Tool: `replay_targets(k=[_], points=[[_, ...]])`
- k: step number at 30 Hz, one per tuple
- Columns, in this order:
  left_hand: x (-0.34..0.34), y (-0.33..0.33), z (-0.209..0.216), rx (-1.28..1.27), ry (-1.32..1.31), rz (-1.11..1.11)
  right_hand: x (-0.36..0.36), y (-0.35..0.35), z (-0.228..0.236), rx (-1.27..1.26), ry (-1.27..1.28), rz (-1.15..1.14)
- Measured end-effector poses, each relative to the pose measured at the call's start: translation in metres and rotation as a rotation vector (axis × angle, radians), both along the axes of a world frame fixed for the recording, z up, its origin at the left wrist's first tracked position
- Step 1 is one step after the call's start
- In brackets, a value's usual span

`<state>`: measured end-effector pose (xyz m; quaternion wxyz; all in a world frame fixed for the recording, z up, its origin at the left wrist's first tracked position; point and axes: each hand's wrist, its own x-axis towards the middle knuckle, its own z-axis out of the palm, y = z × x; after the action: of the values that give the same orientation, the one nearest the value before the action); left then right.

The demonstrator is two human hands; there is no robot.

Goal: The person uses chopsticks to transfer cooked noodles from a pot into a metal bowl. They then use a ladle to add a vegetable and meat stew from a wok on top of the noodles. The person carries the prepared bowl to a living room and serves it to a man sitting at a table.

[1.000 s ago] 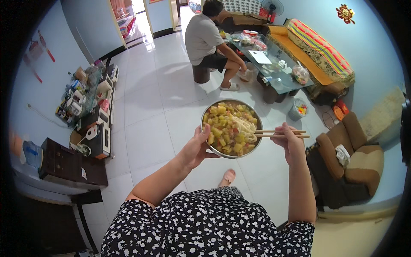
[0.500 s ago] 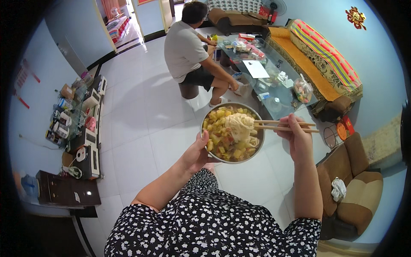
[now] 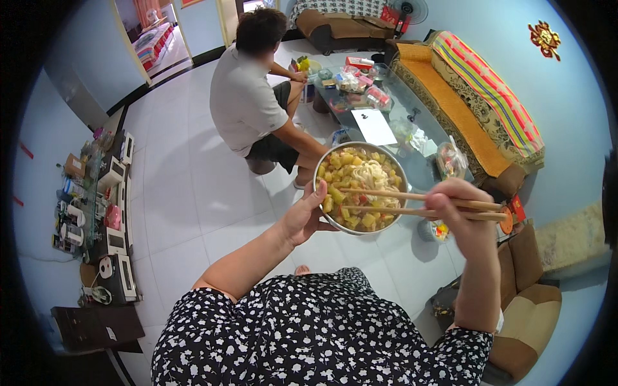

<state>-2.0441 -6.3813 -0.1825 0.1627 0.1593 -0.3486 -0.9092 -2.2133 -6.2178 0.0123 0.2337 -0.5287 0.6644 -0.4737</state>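
A round metal bowl (image 3: 317,186) is held up in front of me by my left hand (image 3: 304,215), thumb on its rim and fingers beneath. Chunky yellow-green vegetables (image 3: 338,168) fill it, with bits of red among them. Pale noodles (image 3: 373,175) lie heaped on the right side of the food. My right hand (image 3: 460,209) grips a pair of wooden chopsticks (image 3: 412,210). Their tips are spread apart and reach into the bowl over the vegetables, left of the noodles; nothing is pinched between them.
A person (image 3: 248,103) in a grey shirt sits on a stool just beyond the bowl. Past them stands a glass coffee table (image 3: 412,164) with bags and papers. Sofas (image 3: 450,116) line the right, a low cabinet (image 3: 119,212) the left. A small bin (image 3: 434,230) is on the floor.
The noodles that were lifted between the chopsticks now rest in the bowl. The chopsticks have opened and moved left over the food. My view has shifted nearer the seated person, who has turned slightly.
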Motion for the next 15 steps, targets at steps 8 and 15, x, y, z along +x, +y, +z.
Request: replay_targets(k=[8, 15], points=[[-0.093, -0.075, -0.016, 0.034, -0.027, 0.092, -0.112, -0.107, -0.049, 0.094, -0.022, 0.027], [-0.179, -0.123, -0.021, 0.046, -0.018, 0.17, -0.206, -0.16, -0.022, -0.052, 0.072, 0.183]])
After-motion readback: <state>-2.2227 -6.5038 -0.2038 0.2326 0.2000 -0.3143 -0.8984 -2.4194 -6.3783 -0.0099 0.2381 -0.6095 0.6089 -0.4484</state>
